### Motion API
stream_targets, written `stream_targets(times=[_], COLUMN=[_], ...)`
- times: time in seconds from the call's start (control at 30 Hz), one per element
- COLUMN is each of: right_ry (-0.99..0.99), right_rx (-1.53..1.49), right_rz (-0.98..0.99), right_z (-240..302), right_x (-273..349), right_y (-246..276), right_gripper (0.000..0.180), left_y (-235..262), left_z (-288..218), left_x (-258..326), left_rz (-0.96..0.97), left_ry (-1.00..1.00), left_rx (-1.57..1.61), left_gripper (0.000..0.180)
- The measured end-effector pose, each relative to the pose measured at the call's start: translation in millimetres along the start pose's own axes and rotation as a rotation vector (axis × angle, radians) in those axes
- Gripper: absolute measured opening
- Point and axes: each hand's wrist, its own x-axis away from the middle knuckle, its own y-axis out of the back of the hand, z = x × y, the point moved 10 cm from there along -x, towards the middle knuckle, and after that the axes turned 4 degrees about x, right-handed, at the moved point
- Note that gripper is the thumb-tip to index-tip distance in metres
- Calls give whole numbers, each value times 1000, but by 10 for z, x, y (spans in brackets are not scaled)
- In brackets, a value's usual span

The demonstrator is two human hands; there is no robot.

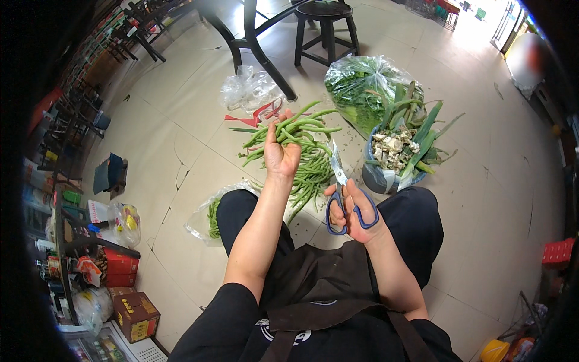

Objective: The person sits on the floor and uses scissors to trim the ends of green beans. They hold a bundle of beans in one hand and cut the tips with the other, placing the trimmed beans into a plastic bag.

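A bunch of long green beans lies across the fingers of my left hand, which is closed round it with the palm up. My right hand grips a pair of scissors by its blue handles, fingers through the loops. The steel blades point away from me, just right of the beans and apart from the bunch. Below and beyond my left hand, a pile of green beans is spread on the floor, partly hidden by that hand and forearm.
A grey bin with leek tops and pale scraps stands right of the beans. Behind it sits a clear bag of leafy greens. A plastic bag with beans lies by my left knee. A dark stool and crumpled plastic are farther off.
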Motion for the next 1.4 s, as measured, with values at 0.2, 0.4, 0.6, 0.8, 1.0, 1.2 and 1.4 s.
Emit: stream_targets(times=[0.2, 0.4, 0.6, 0.8, 1.0, 1.2, 1.4], right_ry=[5, 62, 207, 254, 303, 291, 281], right_rx=[-44, 27, 368, 753, 907, 935, 778], right_rz=[-4, -55, -260, -373, -429, -438, -485], right_z=[17, 70, 284, 268, 376, 400, 377], right_x=[-25, 0, 50, -11, 30, 22, 81], right_y=[7, 59, 138, 210, 216, 211, 146], right_gripper=[50, 48, 33, 30, 32, 28, 24], left_y=[-127, -70, -173, -401, -297, -202, -174], left_z=[119, 107, 191, 386, 391, 453, 494], left_x=[76, 52, 120, 266, 246, 265, 273], left_rz=[98, 77, 168, 292, 239, 205, 217], left_ry=[81, 75, 187, 402, 412, 432, 435], left_rx=[-78, -82, -61, 109, 72, 96, 92], left_gripper=[21, 23, 23, 26, 25, 26, 26])
